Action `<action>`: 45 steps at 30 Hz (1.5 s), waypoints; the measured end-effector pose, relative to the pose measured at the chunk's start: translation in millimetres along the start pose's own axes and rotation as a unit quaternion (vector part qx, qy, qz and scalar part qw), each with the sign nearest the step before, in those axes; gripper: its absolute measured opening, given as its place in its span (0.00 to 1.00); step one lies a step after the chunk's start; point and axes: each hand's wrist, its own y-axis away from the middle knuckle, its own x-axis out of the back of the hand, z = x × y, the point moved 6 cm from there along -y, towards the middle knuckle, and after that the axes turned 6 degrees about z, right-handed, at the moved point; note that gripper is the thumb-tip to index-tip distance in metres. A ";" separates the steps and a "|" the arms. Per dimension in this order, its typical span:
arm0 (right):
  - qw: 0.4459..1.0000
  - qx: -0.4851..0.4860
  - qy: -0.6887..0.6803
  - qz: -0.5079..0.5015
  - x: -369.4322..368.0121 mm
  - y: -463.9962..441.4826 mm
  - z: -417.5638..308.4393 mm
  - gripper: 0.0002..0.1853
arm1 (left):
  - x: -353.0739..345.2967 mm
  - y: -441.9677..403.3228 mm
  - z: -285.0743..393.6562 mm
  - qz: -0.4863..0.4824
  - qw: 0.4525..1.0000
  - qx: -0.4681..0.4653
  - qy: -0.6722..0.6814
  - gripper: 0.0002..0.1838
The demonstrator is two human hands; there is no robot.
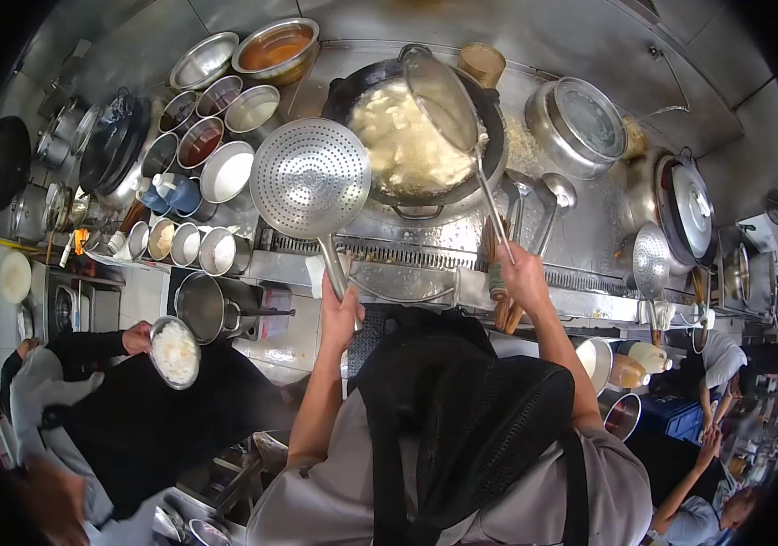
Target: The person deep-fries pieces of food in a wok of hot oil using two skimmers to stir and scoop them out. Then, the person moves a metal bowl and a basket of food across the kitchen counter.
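My left hand [341, 309] is closed round the handle of a wide perforated skimmer [310, 177], held up to the left of the wok. In my right hand [523, 278] is the long handle of a mesh strainer [443, 98], whose round head hangs over the right part of the wok. The black wok [343, 102] sits on the range and holds pale battered-looking pieces [398, 136] in bubbling oil. Near my right hand, a ladle [557, 193] and a spatula [518, 187] lie on the steel top.
Metal seasoning bowls [227, 173] crowd the left side, with an orange liquid bowl [277, 47] behind. A lidded pot [580, 118] stands right of the wok. At lower left, another person's hand [138, 338] holds a bowl of white rice [176, 353]. Other people work at lower right.
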 end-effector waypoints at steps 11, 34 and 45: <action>0.996 0.014 0.062 0.061 37.8 -89.5 66.0 0.15 | -6.3 1.2 -2.4 0.010 1.000 0.004 0.000 0.34; 0.782 -0.243 -0.440 -0.369 -63.3 -110.5 41.3 0.19 | -20.6 5.0 3.1 0.048 0.998 0.016 -0.021 0.34; 0.955 -0.087 -0.142 -0.245 6.9 -68.6 12.9 0.21 | -25.0 4.2 3.0 0.037 0.999 0.017 0.018 0.32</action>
